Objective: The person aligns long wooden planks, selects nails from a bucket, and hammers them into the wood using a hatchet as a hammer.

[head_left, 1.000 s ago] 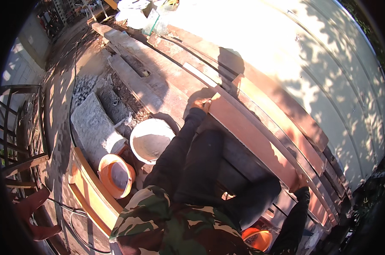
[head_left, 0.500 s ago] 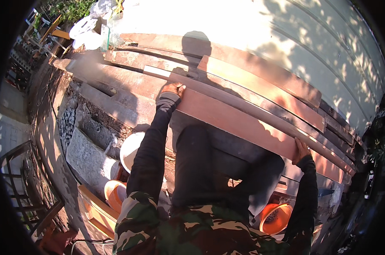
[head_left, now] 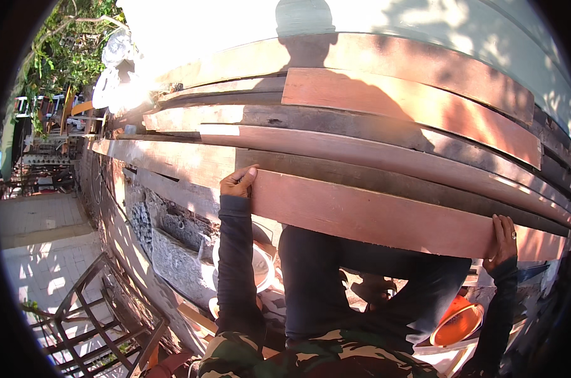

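Note:
A flat, reddish-brown wooden board [head_left: 367, 211] lies crosswise in front of me, over my thighs. My left hand [head_left: 238, 183] is closed around its left end, thumb on top. At the other end, my right hand [head_left: 503, 239] grips the board with fingers over its face. A ring shows on one finger. Just behind it runs a dark, weathered plank [head_left: 336, 170], and beyond that a long reddish board [head_left: 386, 151]. Farther back, a shorter reddish board [head_left: 418, 113] rests on the planks, partly in my shadow.
A pale wall [head_left: 216, 25] rises behind the planks. Orange bucket [head_left: 458, 324] sits below my right forearm; a white bucket [head_left: 263, 268] is beside my left forearm. To the left are a grey, cement-stained trough [head_left: 178, 261] and a dark metal frame [head_left: 100, 315].
The board has come toward me, away from the long reddish board behind it, so a dark plank now shows between them. Both hands stay on its ends. My view has shifted too.

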{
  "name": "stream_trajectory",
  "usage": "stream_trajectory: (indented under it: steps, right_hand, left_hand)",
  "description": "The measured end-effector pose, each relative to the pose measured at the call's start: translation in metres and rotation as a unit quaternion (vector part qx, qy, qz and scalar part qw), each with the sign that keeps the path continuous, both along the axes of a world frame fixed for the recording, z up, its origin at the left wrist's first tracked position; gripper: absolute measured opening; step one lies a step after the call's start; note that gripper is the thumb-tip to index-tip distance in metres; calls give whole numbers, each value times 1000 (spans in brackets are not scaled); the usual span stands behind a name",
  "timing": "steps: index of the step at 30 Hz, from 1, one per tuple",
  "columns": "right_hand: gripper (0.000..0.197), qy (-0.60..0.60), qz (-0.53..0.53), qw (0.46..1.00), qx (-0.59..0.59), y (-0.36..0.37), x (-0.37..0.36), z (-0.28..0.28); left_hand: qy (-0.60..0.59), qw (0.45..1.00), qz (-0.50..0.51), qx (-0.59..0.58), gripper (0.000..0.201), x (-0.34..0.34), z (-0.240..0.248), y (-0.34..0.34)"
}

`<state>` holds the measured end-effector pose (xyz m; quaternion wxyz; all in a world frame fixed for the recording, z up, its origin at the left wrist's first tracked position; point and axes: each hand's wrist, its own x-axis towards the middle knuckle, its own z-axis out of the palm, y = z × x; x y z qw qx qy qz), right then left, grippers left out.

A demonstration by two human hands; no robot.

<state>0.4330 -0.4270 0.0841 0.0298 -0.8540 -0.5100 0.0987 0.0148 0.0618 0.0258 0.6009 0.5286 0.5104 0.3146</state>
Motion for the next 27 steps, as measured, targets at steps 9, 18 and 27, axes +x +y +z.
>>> stream_trajectory:
  steps: [9, 18, 27]
  right_hand:
    - [79, 10, 2, 999, -41, -6, 4, -1]
    - [73, -10, 14, 999, -47, -5, 8, 0]
    - [78, 16, 23, 1000, 2, -7, 8, 1]
  left_hand:
    - [111, 992, -4, 60, 14, 9, 11, -9]
    - [52, 998, 9, 38, 17, 11, 6, -11]
    - [58, 998, 8, 22, 19, 10, -1, -7]
